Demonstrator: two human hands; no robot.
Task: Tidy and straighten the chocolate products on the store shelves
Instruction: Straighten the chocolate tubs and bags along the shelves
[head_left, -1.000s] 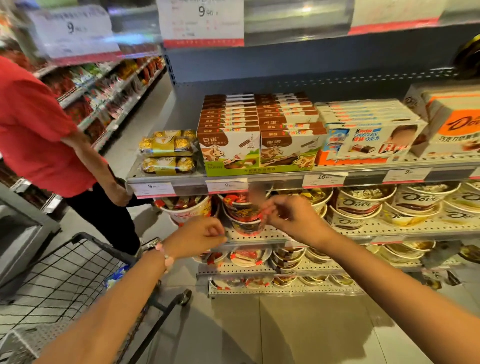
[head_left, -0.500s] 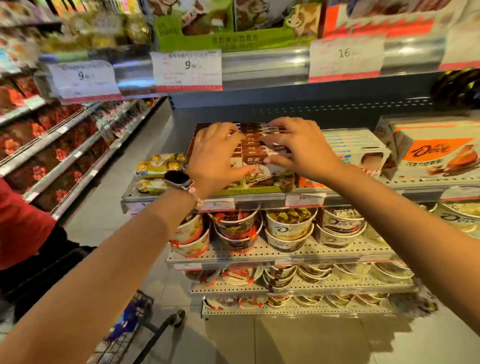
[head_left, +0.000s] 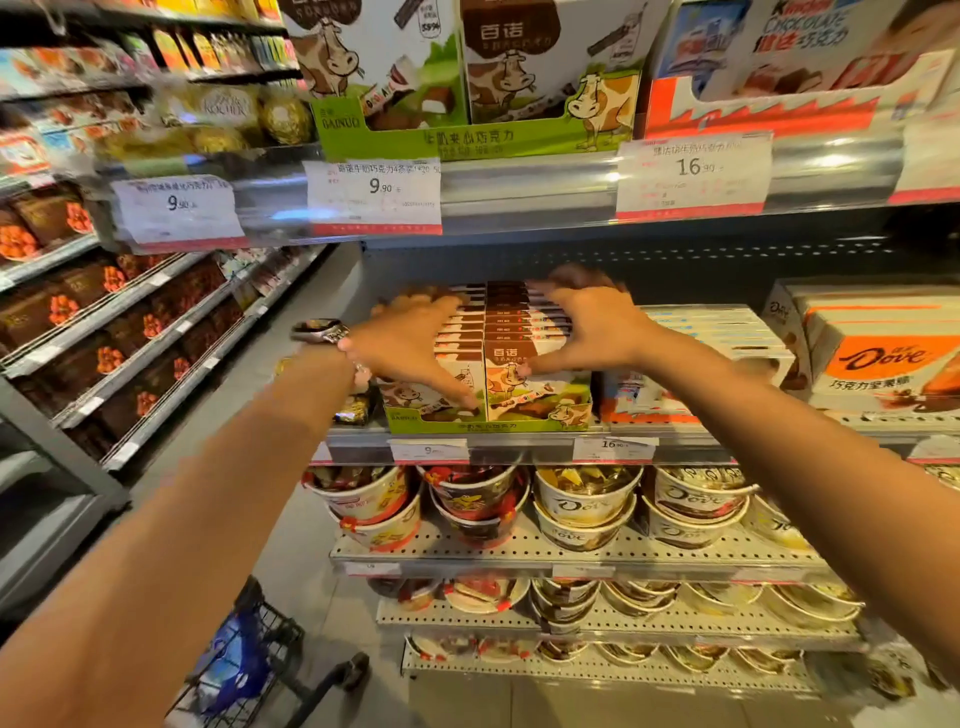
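Note:
Two rows of brown-and-white cow-print chocolate boxes (head_left: 506, 332) stand in a green display tray (head_left: 488, 426) on the middle shelf. My left hand (head_left: 410, 343) lies over the left row with fingers spread and its thumb down the front box. My right hand (head_left: 587, 325) lies over the right row, fingers spread flat, thumb touching the front box. Both hands are blurred by motion. A watch sits on my left wrist.
Kinder boxes (head_left: 711, 332) and Dove boxes (head_left: 878, 353) stand to the right. Chocolate tubs (head_left: 582, 504) fill the shelves below. The shelf above holds another cow-print tray (head_left: 467, 78) and price tags (head_left: 374, 192). A shopping cart (head_left: 249, 670) stands at lower left.
The view rose from the tub shelf to the boxed chocolate. Both hands moved up from the tubs onto the cow-print boxes and spread further back over the rows.

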